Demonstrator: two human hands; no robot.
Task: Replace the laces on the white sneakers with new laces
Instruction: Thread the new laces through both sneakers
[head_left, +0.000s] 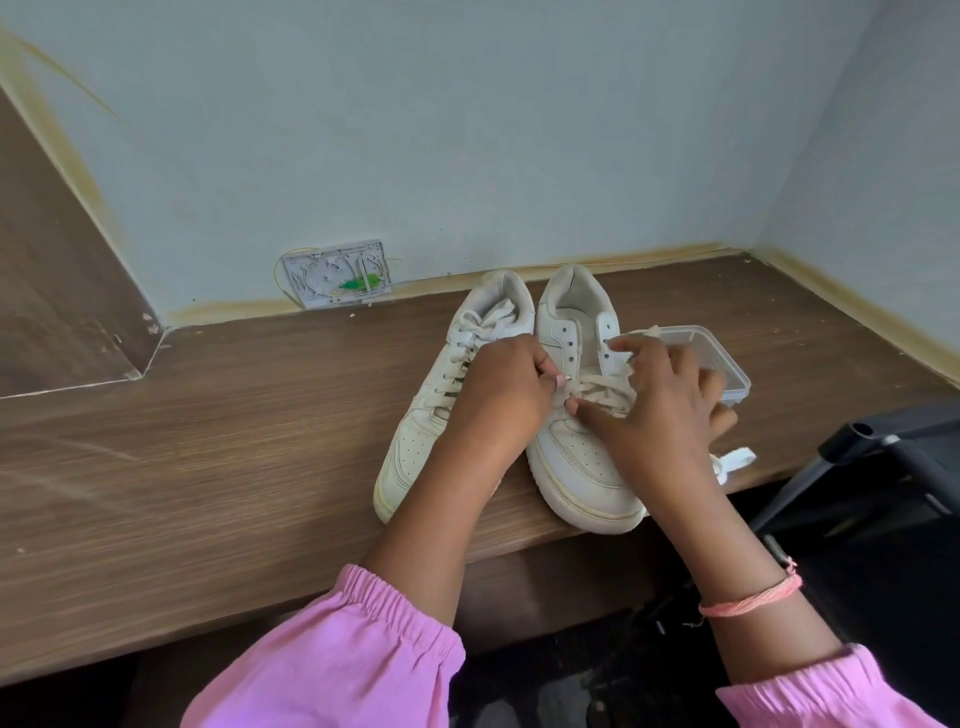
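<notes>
White sneakers sit side by side near the front edge of a brown wooden tabletop (208, 441), toes toward the person. Left sneaker (441, 410) is fully laced. Right sneaker (576, 447) has its upper eyelets bare. Left hand (504, 389) pinches the cream lace (602, 389) over its tongue; right hand (660, 405) grips a lace end beside a clear plastic container (722, 364) toward the right edge.
</notes>
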